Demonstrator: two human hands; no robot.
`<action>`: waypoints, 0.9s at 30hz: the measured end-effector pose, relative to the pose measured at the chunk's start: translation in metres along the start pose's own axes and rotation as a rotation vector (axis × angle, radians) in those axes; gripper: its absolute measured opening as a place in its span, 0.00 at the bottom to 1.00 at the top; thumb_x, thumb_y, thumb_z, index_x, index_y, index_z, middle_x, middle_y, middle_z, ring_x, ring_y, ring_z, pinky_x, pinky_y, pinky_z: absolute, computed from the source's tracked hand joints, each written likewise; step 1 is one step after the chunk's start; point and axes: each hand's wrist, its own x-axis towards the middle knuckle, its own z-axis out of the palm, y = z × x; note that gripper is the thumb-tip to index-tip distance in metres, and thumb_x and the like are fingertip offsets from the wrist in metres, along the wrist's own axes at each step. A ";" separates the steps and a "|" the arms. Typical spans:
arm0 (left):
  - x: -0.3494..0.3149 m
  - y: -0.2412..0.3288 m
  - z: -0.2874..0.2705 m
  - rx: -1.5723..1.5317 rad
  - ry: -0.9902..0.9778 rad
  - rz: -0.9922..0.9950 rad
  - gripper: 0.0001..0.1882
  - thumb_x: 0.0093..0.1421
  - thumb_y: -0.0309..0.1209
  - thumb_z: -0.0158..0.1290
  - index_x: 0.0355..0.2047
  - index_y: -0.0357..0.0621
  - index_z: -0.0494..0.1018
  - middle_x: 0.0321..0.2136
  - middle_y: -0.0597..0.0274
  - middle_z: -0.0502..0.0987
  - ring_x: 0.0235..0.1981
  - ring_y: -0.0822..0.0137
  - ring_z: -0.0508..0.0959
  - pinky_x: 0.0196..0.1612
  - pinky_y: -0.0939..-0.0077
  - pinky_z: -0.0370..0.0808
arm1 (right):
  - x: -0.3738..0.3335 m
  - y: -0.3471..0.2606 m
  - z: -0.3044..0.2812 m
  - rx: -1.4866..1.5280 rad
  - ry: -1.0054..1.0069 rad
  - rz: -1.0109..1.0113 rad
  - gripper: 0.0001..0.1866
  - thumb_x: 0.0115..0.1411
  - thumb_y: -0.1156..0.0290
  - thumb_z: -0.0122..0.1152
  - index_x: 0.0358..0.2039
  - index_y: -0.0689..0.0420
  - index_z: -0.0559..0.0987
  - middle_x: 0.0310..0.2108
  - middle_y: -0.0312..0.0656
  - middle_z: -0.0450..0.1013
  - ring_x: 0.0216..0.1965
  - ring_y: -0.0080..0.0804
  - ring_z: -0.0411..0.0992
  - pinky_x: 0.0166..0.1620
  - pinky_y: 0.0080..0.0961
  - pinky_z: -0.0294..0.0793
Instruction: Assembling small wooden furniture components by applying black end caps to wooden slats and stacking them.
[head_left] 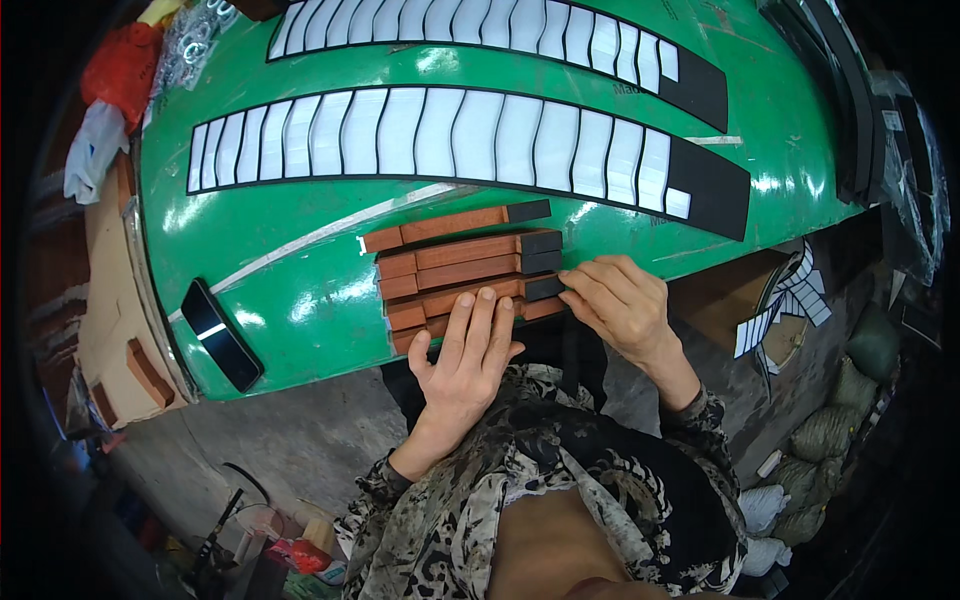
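Note:
Several reddish-brown bars, looking like wood, lie side by side near the front edge of the green table. Most have a dark grey or black end on the right. My left hand rests on the nearest bars with its fingers stretched out. At their right end, my right hand pinches thumb and forefinger at the black end of one bar. Its fingertips cover part of that end. One bar lies slightly apart, beyond the others.
Two long black strips covered with white pieces lie across the table's far side. A phone is at the left. Cardboard borders the left edge, below red and white bags. Black strips hang over the right edge.

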 end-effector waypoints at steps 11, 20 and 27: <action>0.001 -0.001 0.001 0.001 0.000 -0.004 0.22 0.63 0.50 0.42 0.48 0.53 0.74 0.51 0.64 0.73 0.53 0.66 0.71 0.60 0.55 0.43 | 0.001 0.000 0.001 -0.001 -0.002 0.003 0.14 0.41 0.74 0.69 0.32 0.58 0.79 0.30 0.37 0.73 0.30 0.32 0.73 0.28 0.24 0.74; 0.006 -0.003 0.002 -0.013 0.002 -0.015 0.22 0.62 0.49 0.44 0.48 0.52 0.74 0.51 0.64 0.72 0.54 0.66 0.70 0.59 0.53 0.46 | 0.003 -0.017 -0.003 -0.156 0.024 -0.061 0.20 0.39 0.74 0.61 0.38 0.59 0.79 0.37 0.35 0.74 0.34 0.34 0.69 0.33 0.24 0.74; 0.012 -0.002 0.000 -0.055 0.020 -0.023 0.22 0.59 0.48 0.49 0.48 0.49 0.73 0.52 0.62 0.71 0.55 0.64 0.68 0.58 0.53 0.48 | 0.003 -0.025 0.002 -0.195 -0.050 -0.012 0.21 0.42 0.74 0.58 0.40 0.58 0.79 0.43 0.35 0.72 0.40 0.36 0.67 0.47 0.44 0.67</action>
